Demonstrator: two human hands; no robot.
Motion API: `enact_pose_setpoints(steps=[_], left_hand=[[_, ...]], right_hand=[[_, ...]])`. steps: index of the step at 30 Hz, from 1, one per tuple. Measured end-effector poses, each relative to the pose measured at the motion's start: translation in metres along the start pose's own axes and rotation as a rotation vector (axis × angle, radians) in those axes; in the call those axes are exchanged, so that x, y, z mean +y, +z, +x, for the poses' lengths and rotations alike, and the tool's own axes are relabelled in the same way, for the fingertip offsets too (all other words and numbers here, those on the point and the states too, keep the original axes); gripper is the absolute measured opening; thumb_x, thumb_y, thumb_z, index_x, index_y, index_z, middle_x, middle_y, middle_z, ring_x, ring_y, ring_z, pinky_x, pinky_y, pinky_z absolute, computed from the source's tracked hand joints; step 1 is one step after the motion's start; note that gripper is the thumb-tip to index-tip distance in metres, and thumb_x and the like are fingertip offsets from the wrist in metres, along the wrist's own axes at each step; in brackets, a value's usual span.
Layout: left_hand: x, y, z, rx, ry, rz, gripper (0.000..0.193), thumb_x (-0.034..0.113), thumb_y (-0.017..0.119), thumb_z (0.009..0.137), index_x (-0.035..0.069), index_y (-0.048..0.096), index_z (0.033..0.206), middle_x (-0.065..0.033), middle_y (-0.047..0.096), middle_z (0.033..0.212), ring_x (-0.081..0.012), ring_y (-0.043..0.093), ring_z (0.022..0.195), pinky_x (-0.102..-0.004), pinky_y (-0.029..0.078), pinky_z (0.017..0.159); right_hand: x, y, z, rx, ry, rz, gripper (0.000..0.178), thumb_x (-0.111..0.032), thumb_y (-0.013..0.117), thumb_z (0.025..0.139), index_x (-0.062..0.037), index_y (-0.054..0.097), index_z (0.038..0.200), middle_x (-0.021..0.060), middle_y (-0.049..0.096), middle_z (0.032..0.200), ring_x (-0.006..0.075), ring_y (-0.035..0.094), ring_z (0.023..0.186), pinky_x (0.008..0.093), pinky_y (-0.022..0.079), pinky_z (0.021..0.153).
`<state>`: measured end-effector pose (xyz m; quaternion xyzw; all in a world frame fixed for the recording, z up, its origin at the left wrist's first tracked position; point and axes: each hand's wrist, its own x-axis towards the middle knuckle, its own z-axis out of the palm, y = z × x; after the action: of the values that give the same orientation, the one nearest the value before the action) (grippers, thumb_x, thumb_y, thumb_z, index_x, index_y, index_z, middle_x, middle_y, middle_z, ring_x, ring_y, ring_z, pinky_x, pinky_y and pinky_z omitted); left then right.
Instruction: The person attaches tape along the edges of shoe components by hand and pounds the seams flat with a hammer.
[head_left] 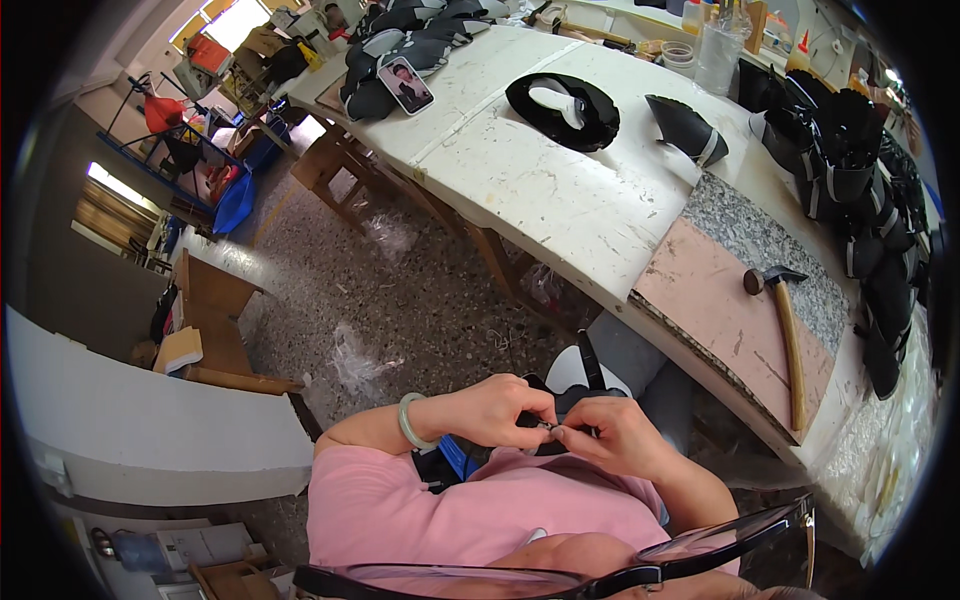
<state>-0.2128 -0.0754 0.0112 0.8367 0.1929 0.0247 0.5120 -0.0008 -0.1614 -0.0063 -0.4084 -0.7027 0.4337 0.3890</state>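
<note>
In front of my chest, my left hand (493, 410) and my right hand (617, 437) meet, their fingertips pinched close together. Between them they grip the edge of a black-and-white shoe upper (568, 368), which rests over my lap with a dark strap (590, 357) sticking up from it. My fingers cover the exact spot being pinched. A pale green bangle (412, 420) circles my left wrist.
To the right, a hammer (789, 345) lies on a pinkish board (735, 320) beside a speckled stone slab (765, 255). Black uppers (845, 150) pile at the table's right side. A phone (406, 85) leans at the back left. Plastic scraps (358, 360) litter the floor.
</note>
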Motion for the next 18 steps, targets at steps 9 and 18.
enact_pose_setpoints(steps=[9, 18], left_hand=[[0.013, 0.008, 0.016, 0.339, -0.108, -0.365, 0.010, 0.010, 0.068, 0.086, 0.003, 0.064, 0.090, -0.0038, 0.066, 0.077, -0.0086, 0.060, 0.073, -0.0254, 0.047, 0.068], [0.007, 0.063, 0.038, 0.559, 0.033, -0.867, 0.028, 0.009, 0.066, 0.091, 0.003, 0.052, 0.113, 0.0009, 0.057, 0.094, -0.0033, 0.053, 0.086, -0.0202, 0.046, 0.075]], right_hand=[[-0.020, -0.031, 0.009, 0.317, -0.244, -0.444, 0.020, -0.011, 0.075, 0.075, -0.0008, 0.065, 0.088, 0.0110, 0.065, 0.086, 0.0284, 0.062, 0.083, 0.0390, 0.048, 0.072], [0.050, -0.002, -0.037, 0.257, 0.366, 0.406, 0.026, -0.021, 0.068, 0.084, 0.0007, 0.065, 0.098, 0.0086, 0.066, 0.093, 0.0184, 0.062, 0.082, 0.0299, 0.049, 0.071]])
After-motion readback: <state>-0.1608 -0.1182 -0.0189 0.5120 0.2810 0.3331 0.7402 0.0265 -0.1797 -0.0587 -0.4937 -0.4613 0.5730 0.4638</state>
